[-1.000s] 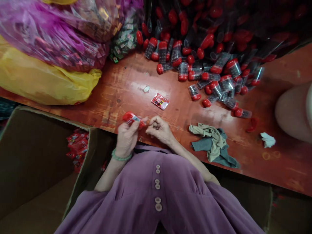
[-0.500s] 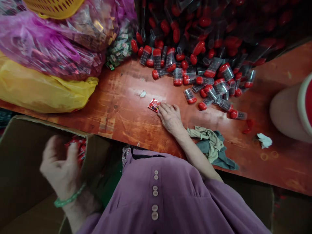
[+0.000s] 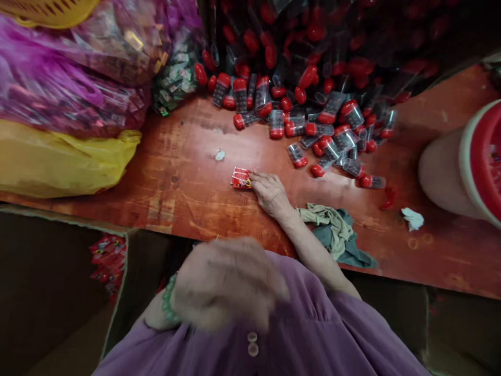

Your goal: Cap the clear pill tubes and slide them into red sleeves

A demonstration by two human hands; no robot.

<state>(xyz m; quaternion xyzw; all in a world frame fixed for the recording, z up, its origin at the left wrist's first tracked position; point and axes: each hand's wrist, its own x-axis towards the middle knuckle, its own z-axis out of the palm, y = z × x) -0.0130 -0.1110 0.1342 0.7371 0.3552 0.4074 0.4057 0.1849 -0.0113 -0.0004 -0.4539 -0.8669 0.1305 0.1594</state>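
On the reddish wooden table, my right hand (image 3: pixel 271 194) grips the right edge of a small red printed packet (image 3: pixel 240 178) between thumb and fingers. The packet lies on the tabletop, and its right end is hidden under the fingertips. My left hand (image 3: pixel 230 284), with a green bead bracelet (image 3: pixel 169 300) at the wrist, is in front of my body, below the table edge. Motion smears its fingers, so I cannot see whether it holds anything. More red packets (image 3: pixel 109 261) show inside a cardboard box (image 3: pixel 43 277) at the lower left.
Clear tubes with red caps (image 3: pixel 276 124) are heaped at the back. Crumpled cloths (image 3: pixel 332 232) lie beside my right forearm. A white bucket with a red lid (image 3: pixel 450 167) stands at the right. Filled plastic bags (image 3: pixel 70 156) and a yellow basket (image 3: pixel 58 13) crowd the left.
My left hand has moved right, from over the cardboard box to in front of my body. The red packet has turned slightly under my right hand. The whole view has shifted a little.
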